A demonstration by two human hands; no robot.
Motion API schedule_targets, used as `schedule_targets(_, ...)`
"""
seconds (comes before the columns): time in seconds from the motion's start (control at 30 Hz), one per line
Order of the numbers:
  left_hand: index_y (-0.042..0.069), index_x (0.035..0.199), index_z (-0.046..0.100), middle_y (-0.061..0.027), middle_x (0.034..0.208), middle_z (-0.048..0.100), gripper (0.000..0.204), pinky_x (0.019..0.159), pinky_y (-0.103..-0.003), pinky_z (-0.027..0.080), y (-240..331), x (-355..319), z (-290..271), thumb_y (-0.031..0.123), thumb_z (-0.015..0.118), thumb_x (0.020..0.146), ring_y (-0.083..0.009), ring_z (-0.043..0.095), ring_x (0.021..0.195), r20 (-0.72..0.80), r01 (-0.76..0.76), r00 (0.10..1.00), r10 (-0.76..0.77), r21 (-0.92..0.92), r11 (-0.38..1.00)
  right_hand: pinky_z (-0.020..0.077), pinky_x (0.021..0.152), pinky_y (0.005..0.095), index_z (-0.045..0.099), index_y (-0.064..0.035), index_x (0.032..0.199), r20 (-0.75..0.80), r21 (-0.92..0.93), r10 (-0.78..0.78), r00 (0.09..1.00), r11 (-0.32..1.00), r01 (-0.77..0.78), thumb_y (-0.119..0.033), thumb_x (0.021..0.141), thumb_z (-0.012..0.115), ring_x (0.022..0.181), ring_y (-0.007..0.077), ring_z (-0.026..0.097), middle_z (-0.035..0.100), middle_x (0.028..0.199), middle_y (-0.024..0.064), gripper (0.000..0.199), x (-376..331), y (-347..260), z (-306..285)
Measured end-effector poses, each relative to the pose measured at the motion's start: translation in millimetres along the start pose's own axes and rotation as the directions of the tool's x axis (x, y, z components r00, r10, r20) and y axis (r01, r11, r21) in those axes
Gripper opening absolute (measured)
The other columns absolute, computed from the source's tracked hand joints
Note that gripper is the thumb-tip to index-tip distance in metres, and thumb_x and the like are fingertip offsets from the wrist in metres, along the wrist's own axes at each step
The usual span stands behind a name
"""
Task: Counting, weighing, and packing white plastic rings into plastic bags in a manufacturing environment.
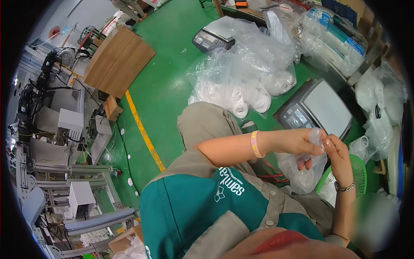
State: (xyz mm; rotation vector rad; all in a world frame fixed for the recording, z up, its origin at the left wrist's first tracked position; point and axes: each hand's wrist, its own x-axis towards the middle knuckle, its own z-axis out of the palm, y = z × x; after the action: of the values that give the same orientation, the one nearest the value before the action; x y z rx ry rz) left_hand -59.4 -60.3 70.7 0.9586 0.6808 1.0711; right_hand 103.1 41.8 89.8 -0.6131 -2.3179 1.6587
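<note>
Both hands work one small clear bag (304, 172) at chest height. The left hand (302, 144) is curled, its fingertips pinching the bag's upper edge, and the right hand (336, 151) pinches the same edge from the other side, the two nearly touching. Held by its mouth like this, the bag hangs free below the hands, its white rings sagging to the bottom (gravity keeps them in). Just beyond the hands sits a grey scale (317, 110), close enough to reach without stretching. Below the right hand stands a green basket (360, 172), partly hidden by the bag. Farther out, past the left hand, lies a big heap of bagged white rings (241, 82), and a second scale (213, 36) beyond it.
</note>
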Motion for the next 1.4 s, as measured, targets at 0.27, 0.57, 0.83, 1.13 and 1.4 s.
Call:
schedule_targets(0.27,0.007,0.109,0.032,-0.0076,0.083,0.051,0.028,0.051,-0.026,0.045,-16,20,-1,0.010,0.047,0.086,-0.0129,0.056,0.065,-0.142,-0.147,0.972,0.190,0.271,0.951,0.0227,0.043,0.0191,0.047,-0.0094,0.067,-0.217,0.665,0.292,0.931,0.743,-0.078,-0.019,0.086,0.054,0.047,0.0009,0.029,0.040,0.055,-0.0074,0.023,-2,-5,-6)
schedule_targets(0.57,0.006,0.105,0.044,-0.0008,0.094,0.050,0.030,0.075,-0.023,0.041,10,8,-10,0.005,0.060,0.080,-0.0079,0.050,0.087,-0.058,-0.276,0.958,0.281,0.085,0.957,0.0415,0.066,0.0313,0.057,-0.0033,0.087,-0.093,-0.499,-0.482,0.871,0.780,0.378,0.000,0.067,0.059,0.080,0.0246,0.053,0.054,0.087,0.0104,0.020,-18,-28,6)
schedule_targets(0.83,0.004,0.093,0.047,-0.0094,0.091,0.056,0.028,0.071,-0.032,0.042,25,2,0,0.003,0.060,0.069,-0.0227,0.055,0.083,0.077,-0.111,0.994,0.080,0.657,0.745,0.0385,0.083,0.0294,0.053,-0.0015,0.108,-0.081,-0.318,-0.178,0.981,0.937,0.144,-0.009,0.063,0.065,0.091,0.0224,0.052,0.057,0.098,0.0111,0.047,-8,-16,3)
schedule_targets(1.13,0.004,0.091,0.046,-0.0129,0.086,0.050,0.032,0.067,-0.038,0.043,8,7,3,-0.004,0.055,0.061,-0.0320,0.051,0.082,0.129,-0.332,0.760,0.637,0.920,0.210,0.0365,0.059,0.0157,0.046,-0.0038,0.101,-0.154,0.376,0.115,0.981,0.925,-0.049,-0.011,0.077,0.065,0.063,0.0027,0.045,0.052,0.068,-0.0038,0.031,-2,-12,5)
schedule_targets(1.4,0.008,0.076,0.046,-0.0061,0.081,0.050,0.028,0.049,-0.033,0.043,5,22,1,0.005,0.064,0.055,-0.0229,0.053,0.065,0.221,-0.379,0.544,0.809,0.925,0.002,0.0355,0.059,0.0198,0.049,-0.0056,0.092,0.057,0.314,0.134,0.989,0.938,-0.145,-0.031,0.086,0.051,0.068,0.0053,0.044,0.049,0.076,-0.0039,0.026,-15,-10,-15)
